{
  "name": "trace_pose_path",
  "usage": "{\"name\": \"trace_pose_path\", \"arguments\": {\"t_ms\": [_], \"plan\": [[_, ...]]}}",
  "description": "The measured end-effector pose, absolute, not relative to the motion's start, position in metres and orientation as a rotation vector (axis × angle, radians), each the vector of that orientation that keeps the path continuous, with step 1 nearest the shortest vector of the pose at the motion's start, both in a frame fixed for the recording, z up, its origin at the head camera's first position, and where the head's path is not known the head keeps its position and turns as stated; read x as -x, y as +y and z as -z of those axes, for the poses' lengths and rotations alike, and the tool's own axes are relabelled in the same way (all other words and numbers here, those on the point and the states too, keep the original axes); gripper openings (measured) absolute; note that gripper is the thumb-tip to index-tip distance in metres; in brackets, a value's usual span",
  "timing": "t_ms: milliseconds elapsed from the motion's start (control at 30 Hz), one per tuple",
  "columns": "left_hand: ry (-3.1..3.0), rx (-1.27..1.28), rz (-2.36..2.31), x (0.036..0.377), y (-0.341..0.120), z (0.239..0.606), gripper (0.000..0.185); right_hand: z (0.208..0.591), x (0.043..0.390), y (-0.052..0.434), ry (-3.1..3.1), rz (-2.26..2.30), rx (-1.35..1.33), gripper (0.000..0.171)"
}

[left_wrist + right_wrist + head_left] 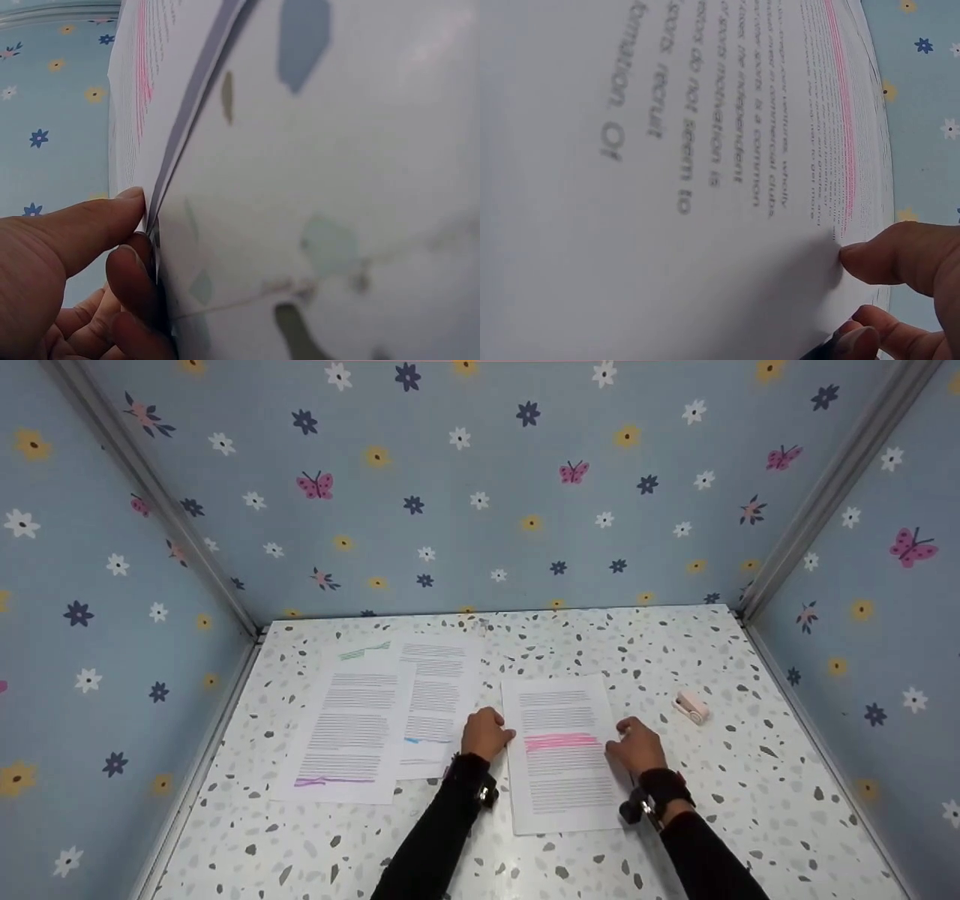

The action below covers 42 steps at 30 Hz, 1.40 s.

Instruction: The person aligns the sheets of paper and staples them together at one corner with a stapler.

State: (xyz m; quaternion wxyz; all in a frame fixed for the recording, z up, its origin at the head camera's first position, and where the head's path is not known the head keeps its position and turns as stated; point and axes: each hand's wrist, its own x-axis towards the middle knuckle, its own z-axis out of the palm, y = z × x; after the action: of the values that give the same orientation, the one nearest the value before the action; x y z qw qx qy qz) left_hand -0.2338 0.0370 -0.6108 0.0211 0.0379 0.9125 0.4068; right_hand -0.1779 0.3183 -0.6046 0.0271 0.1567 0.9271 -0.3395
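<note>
A printed sheet (566,787) with a broad pink highlighter band lies in front of me, and the left wrist view shows layered edges like a small stack. My left hand (486,733) pinches its left edge, thumb (112,217) on top and index finger curled at the side. At the right edge my right hand (639,746) grips the paper between thumb (877,255) and fingers. Part of the right fingers is hidden by the sheet in the right wrist view.
To the left lie two overlapping printed pages, one with green and purple marks (352,720), the other with a blue mark (442,682). A small pale pink stapler (691,707) sits right of my right hand. Patterned panels (480,532) wall in the speckled table (300,847).
</note>
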Motion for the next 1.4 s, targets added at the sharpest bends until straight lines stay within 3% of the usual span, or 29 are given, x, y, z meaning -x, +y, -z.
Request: {"name": "trace_pose_path", "arguments": {"t_ms": [1400], "plan": [[2.848,-0.11,-1.249,0.2355,0.0377,0.6125,0.023,0.6068,0.1804,0.3168,2.874,1.057,-0.482,0.039]]}}
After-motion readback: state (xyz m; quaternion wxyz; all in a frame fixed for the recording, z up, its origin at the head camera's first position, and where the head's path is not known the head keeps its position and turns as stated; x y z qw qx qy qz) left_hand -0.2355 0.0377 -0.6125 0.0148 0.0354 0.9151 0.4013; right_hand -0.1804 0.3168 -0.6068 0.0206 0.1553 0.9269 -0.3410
